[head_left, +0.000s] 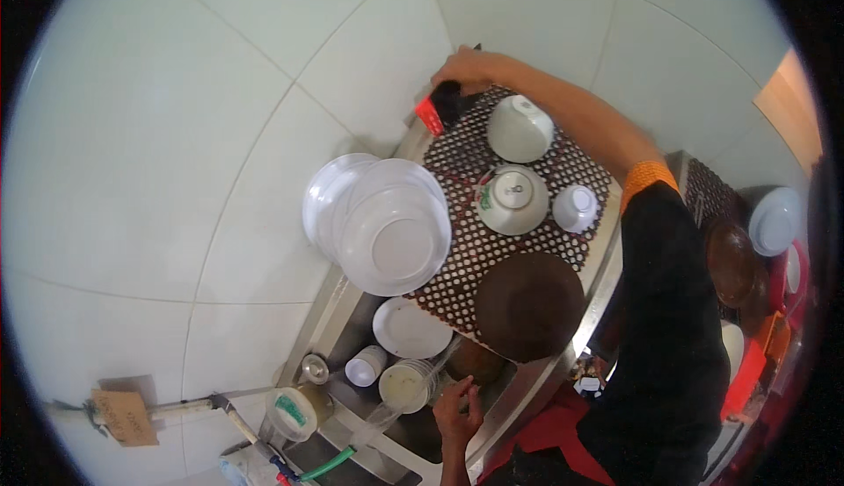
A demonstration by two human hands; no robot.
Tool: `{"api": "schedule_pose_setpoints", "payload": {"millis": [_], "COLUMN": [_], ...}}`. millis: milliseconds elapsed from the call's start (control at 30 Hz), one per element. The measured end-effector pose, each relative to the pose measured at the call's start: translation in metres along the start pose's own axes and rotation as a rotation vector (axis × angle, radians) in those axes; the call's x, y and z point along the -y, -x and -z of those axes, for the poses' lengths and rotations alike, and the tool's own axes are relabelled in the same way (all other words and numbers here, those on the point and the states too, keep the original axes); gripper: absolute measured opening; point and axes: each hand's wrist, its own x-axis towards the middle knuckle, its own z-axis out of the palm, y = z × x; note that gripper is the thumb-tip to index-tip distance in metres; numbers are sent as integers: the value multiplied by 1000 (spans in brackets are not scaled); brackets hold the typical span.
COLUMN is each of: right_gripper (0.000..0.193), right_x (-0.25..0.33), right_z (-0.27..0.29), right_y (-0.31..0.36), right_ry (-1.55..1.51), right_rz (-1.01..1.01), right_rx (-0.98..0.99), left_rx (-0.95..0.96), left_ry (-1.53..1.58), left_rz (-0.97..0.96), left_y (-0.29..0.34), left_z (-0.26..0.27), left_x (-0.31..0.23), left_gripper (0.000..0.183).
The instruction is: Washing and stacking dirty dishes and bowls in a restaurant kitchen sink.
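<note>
My right arm stretches over the perforated dark mat (457,284) to its far corner. There my right hand (466,68) closes around a black object (447,104), whose kind I cannot make out, beside a small red piece (429,117). My left hand (459,409) hovers over the sink at the near edge, fingers apart and nothing in them. Close to it stands a stack of bowls (406,387), with water streaming past from a green hose (330,466). A brown round tray (529,306) lies on the mat just beyond.
Two upturned white bowls (512,200) and a small cup (575,208) sit on the mat. Large whitish basins (396,222) lean along its left. The metal sink (360,319) holds a plate (411,328) and cups (366,366). Tiled walls (237,134) bound the far side.
</note>
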Motion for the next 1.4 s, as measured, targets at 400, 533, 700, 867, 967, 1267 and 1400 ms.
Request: {"api": "schedule_pose_setpoints", "payload": {"millis": [400,533,700,867,967,1267,1400], "right_gripper": [42,43,69,57,59,56,57], "right_x": [-19,-16,18,41,43,40,44], "right_z": [-80,-86,-69,-75,-84,-93,-91], "right_y": [-124,-136,-140,-128,-124,-96,-89], "right_ry": [-142,-218,-191,9,49,-137,-89], "right_rz": [34,72,63,60,98,227,254], "right_rx": [97,141,261,-8,-167,-425,-438], "left_rx": [-111,-106,-105,-119,-119,-108,-102], "left_ry": [-41,-28,-5,-21,2,-12,-32], "left_rz": [243,257,282,217,246,244,247], "left_y": [20,16,12,13,15,20,20], "left_z": [21,17,17,17,16,13,12], "left_x": [9,10,8,9,9,12,13], "left_gripper": [14,15,20,22,20,21,22]}}
